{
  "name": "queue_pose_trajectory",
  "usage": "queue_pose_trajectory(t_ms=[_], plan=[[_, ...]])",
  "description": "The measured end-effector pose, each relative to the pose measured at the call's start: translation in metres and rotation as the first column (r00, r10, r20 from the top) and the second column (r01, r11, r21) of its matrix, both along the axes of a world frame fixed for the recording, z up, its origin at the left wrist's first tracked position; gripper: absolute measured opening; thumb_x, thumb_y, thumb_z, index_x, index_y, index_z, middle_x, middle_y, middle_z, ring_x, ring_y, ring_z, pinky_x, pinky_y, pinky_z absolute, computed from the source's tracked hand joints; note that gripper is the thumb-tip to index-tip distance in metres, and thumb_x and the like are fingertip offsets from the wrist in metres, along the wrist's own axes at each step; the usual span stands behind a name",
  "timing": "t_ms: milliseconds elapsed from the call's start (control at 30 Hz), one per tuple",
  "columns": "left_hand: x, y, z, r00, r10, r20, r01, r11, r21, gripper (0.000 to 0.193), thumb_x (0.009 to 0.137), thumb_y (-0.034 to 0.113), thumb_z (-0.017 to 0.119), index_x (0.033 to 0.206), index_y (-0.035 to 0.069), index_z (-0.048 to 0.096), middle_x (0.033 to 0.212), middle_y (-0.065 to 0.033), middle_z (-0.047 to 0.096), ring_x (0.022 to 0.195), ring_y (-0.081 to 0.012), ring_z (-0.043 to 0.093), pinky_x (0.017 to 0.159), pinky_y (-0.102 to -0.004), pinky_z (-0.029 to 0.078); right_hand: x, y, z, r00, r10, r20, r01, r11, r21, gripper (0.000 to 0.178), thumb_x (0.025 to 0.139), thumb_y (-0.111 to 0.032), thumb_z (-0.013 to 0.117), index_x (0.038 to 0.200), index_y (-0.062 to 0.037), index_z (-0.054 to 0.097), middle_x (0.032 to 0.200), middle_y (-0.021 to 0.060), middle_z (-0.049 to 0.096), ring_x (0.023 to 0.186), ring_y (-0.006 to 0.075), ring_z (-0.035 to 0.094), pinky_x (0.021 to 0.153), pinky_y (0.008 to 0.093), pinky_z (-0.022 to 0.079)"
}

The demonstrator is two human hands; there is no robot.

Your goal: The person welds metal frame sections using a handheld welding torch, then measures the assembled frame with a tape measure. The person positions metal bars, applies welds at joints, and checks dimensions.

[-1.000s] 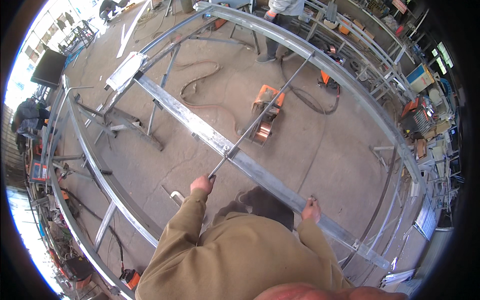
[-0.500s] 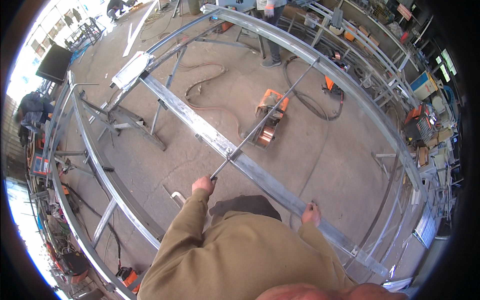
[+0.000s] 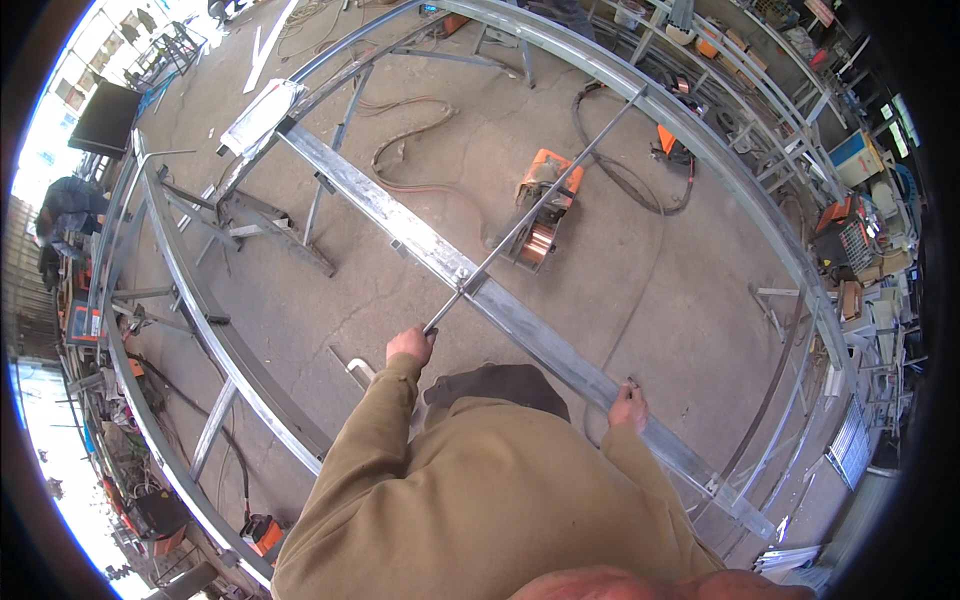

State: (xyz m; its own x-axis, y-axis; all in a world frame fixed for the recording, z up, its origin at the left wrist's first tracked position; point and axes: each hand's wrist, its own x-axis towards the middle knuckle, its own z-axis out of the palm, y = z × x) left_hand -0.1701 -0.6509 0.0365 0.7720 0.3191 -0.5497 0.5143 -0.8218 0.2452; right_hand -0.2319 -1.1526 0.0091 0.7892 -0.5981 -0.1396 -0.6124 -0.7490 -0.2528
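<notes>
My left hand (image 3: 411, 345) is closed around the near end of a long thin metal rod (image 3: 556, 191). The rod slants away to the right, over a flat grey steel beam (image 3: 372, 205), and its far end meets a large curved steel frame (image 3: 700, 135). Where rod and beam cross, a small round bolt-like fitting (image 3: 461, 274) sits on the beam. My right hand (image 3: 628, 408) is at the beam's right part, fingers curled. A small dark bit shows at its fingertips, too small to name.
Beyond the beam, an orange machine with a copper-coloured wire spool (image 3: 540, 240) stands on the floor among hoses (image 3: 415, 130). Another curved frame (image 3: 180, 275) runs along my left. White sheets (image 3: 262, 118) lie at the beam's far end. A person (image 3: 70, 210) bends over at the far left.
The whole view has shifted slightly, with the scene higher in the picture. A person behind the far curved frame has stepped away. Both my hands keep their places on rod and beam.
</notes>
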Motion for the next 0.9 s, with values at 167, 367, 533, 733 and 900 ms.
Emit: queue_pose_trajectory(t_ms=[167,367,533,733,900], plan=[[0.002,0.000,0.003,1.000,0.012,0.012,-0.011,1.000,-0.029,0.040,0.101,0.050,0.055,0.116,0.017,0.072,0.108,-0.0172,0.075,0.103,-0.0378,0.072,0.088,-0.0499,0.057,0.000,-0.008,-0.015,0.998,0.055,-0.007,-0.056,0.991,-0.118,0.044,0.100,-0.050,0.051,0.126,-0.0219,0.072,0.124,0.0147,0.070,0.117,0.0377,0.063,0.099,0.0512,0.050],[-0.002,0.001,0.002,1.000,-0.006,0.022,0.007,1.000,-0.013,0.040,0.101,0.049,0.055,0.112,0.014,0.071,0.107,-0.0187,0.075,0.103,-0.0390,0.072,0.087,-0.0506,0.057,-0.003,-0.003,-0.012,0.998,0.059,0.014,-0.057,0.991,-0.121,0.052,0.102,-0.052,0.048,0.120,-0.0103,0.074,0.122,0.0191,0.070,0.116,0.0398,0.063,0.099,0.0522,0.049],[-0.001,0.001,0.002,1.000,0.004,0.005,-0.004,1.000,-0.016,0.042,0.100,0.050,0.056,0.112,0.013,0.071,0.108,-0.0181,0.075,0.104,-0.0385,0.071,0.089,-0.0500,0.056,0.005,0.002,0.002,0.999,0.031,-0.030,-0.032,0.998,-0.056,0.050,0.102,-0.049,0.048,0.120,-0.0098,0.074,0.129,0.0195,0.066,0.121,0.0393,0.061,0.103,0.0503,0.046],[0.000,0.002,0.001,1.000,-0.013,0.028,0.014,0.999,-0.037,0.040,0.100,0.049,0.058,0.113,0.013,0.071,0.108,-0.0185,0.075,0.104,-0.0376,0.072,0.088,-0.0503,0.057,0.010,0.004,0.015,0.986,-0.012,-0.166,0.011,1.000,-0.007,0.046,0.101,-0.042,0.048,0.126,-0.0112,0.072,0.148,0.0134,0.059,0.132,0.0350,0.057,0.112,0.0448,0.042],[-0.001,0.002,-0.002,0.999,0.011,0.052,-0.010,1.000,-0.021,0.038,0.100,0.049,0.057,0.113,0.016,0.071,0.106,-0.0178,0.075,0.101,-0.0401,0.071,0.085,-0.0518,0.056,0.007,-0.003,0.003,0.993,0.000,-0.114,0.003,1.000,0.031,0.043,0.102,-0.039,0.051,0.122,-0.0064,0.071,0.144,0.0156,0.061,0.129,0.0365,0.058,0.108,0.0459,0.046]])
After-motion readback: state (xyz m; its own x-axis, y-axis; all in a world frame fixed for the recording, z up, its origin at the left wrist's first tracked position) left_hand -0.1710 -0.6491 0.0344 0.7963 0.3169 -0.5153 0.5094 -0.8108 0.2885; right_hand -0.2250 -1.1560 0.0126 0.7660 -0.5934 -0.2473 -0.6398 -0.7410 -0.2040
